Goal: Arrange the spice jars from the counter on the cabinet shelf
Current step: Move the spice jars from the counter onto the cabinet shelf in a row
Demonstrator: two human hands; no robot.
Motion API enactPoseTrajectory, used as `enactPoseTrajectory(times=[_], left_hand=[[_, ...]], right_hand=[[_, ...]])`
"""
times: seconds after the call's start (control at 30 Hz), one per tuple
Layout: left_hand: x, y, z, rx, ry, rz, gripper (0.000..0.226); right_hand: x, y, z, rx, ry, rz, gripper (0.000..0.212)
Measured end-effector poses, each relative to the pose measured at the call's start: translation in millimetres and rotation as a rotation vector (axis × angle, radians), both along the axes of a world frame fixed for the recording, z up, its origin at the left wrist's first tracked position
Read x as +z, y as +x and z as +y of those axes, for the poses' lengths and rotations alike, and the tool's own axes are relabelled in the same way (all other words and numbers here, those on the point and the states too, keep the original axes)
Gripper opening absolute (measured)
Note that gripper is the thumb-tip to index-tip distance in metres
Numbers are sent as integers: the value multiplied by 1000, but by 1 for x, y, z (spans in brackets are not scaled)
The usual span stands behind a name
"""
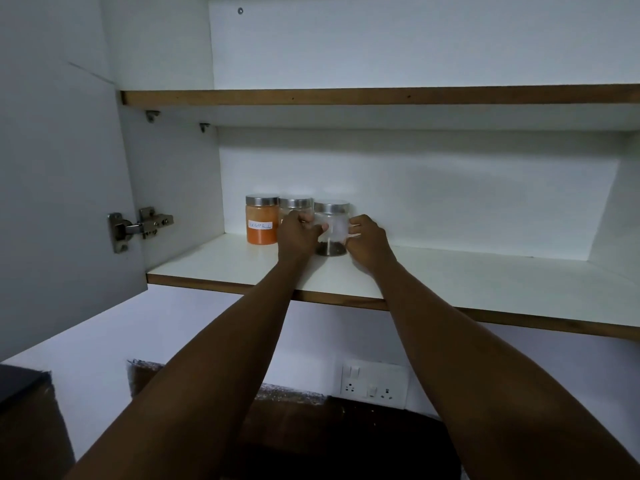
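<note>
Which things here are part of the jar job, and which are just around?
Part of the job:
- orange jar
- middle jar
- clear jar, held by left hand and right hand
- lower shelf

Just around:
- upper shelf
- door hinge
- wall socket

Two bare forearms show, long and slim, each narrowing from a broad elbow end to a thin wrist. No sleeve, watch, ring or bracelet is worn on either arm as far as the view reaches. The left hand (297, 233) and the right hand (369, 242) are bare too, without gloves, and the fingers (356, 226) are too small and dim in the low light for nails or other marks to be made out.
</note>
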State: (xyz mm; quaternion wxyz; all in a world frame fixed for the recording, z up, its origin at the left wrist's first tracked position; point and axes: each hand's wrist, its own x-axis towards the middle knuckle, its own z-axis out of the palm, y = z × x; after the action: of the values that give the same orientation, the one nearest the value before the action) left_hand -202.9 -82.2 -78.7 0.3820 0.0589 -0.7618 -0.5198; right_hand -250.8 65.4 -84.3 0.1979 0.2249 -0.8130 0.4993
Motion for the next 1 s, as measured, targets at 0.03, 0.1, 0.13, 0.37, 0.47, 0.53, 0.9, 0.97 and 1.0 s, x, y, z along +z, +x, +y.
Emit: enactPoseTrajectory(times=[0.03, 0.1, 0.13, 0.37, 0.47, 0.53, 0.9, 0.97, 1.0], left_hand=[[0, -1, -1, 17, -14, -17, 26], [-1, -4, -2, 43, -26, -37, 18], [-1, -6, -3, 53, -23, -51, 19], [-3, -8, -5, 67, 49, -37, 22], [-4, -9, -6, -14, 114, -42, 22], [-4, -9, -5, -35, 99, -59, 25], [-6, -12, -7, 5, 149, -83, 23], [-5, -13, -7, 0, 134, -97, 24], [-5, -13, -8, -1, 113, -104, 25]], right_hand=[[0, 1, 1, -16, 1, 18, 45], [1, 4, 3, -51, -22, 14, 44], [3, 5, 3, -71, -37, 5, 43], [4, 2, -1, -14, -29, -143, 53], [4, -1, -2, -25, 7, -156, 59], [3, -2, -1, -65, -10, -117, 55], [4, -6, 1, -66, -20, -142, 54], [3, -7, 0, -68, -14, -139, 54], [3, -8, 0, -69, -17, -135, 54]])
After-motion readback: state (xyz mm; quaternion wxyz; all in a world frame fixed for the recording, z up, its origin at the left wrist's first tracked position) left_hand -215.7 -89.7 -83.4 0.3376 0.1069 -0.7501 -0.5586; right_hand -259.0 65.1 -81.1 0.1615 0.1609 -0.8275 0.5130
